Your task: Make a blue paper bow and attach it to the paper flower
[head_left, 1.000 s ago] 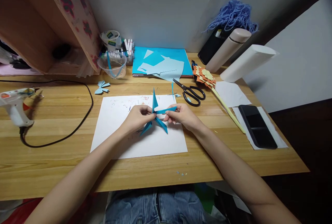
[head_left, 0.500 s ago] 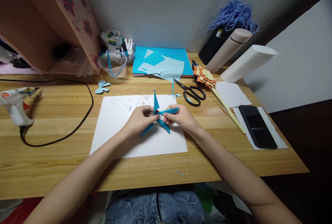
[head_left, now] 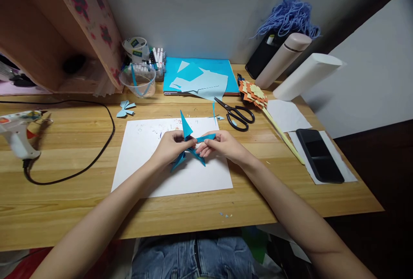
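Observation:
Both my hands hold a folded blue paper star (head_left: pixel 186 127) with pointed arms, raised over a white sheet of paper (head_left: pixel 135 162). My left hand (head_left: pixel 172 143) pinches it near its centre, thumb on top. The fingers of my right hand (head_left: pixel 217 143) are closed on the arm that points right. One arm stands up beyond my left hand, and two others slant down below my hands. The star's centre is partly hidden by my fingers.
Black-handled scissors (head_left: pixel 240 117) and a light blue paper bow (head_left: pixel 125 109) lie beyond the sheet. At left sits a glue gun (head_left: pixel 19 132) with its cord. A paper flower (head_left: pixel 253 94), a phone (head_left: pixel 319 155) and bottles (head_left: pixel 282 61) stand or lie at right.
The star has shifted slightly left and its upright arm now leans left. My right hand has moved a little left along with it, still pinching the right arm.

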{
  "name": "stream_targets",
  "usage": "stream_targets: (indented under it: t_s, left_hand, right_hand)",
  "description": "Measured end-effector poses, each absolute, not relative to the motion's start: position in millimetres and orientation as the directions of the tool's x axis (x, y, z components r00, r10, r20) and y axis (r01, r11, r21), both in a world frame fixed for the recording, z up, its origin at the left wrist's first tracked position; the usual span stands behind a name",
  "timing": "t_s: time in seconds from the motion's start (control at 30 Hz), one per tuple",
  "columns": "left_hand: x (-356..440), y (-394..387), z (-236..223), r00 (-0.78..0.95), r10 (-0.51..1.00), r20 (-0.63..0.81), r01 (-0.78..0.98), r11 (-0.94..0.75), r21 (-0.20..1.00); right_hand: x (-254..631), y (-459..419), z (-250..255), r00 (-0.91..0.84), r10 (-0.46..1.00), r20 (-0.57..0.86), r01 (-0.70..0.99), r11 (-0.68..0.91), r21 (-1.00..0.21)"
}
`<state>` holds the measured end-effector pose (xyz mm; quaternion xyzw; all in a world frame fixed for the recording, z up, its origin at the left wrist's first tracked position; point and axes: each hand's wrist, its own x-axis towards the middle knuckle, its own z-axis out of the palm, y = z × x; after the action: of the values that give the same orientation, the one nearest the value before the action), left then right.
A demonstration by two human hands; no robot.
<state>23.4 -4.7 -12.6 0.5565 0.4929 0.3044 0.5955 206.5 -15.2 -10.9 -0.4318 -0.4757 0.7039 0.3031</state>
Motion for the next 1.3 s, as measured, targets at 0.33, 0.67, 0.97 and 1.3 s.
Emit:
stream_targets:
  t_s: [0.33,0.67,0.97,1.3]
  left_hand:
    - [19.4,-4.0,-10.3,0.324,0.888,-0.327,0.163,0.288,0.944]
    - [16.0,0.8,-8.7,0.341,0.872,-0.351,0.215,0.291,0.932]
    - [24.4,-6.1,-7.1,0.349,0.898,-0.269,0.113,0.245,0.963]
    - [25.7,-5.6,-7.8,0.329,0.895,-0.300,0.200,0.244,0.949]
  right_hand:
    - [216.3,-14.5,-9.3,-0.561,0.787,-0.256,-0.119,-0.383,-0.916]
    - [216.9,-12.5,-11.3,-0.497,0.834,-0.239,-0.169,-0.363,-0.916]
    - [195.4,-21.0,-28.2,-0.270,0.949,-0.162,-0.099,-0.194,-0.976]
    - [201.2,-18.9,-22.8,-0.303,0.933,-0.193,-0.050,-0.217,-0.975]
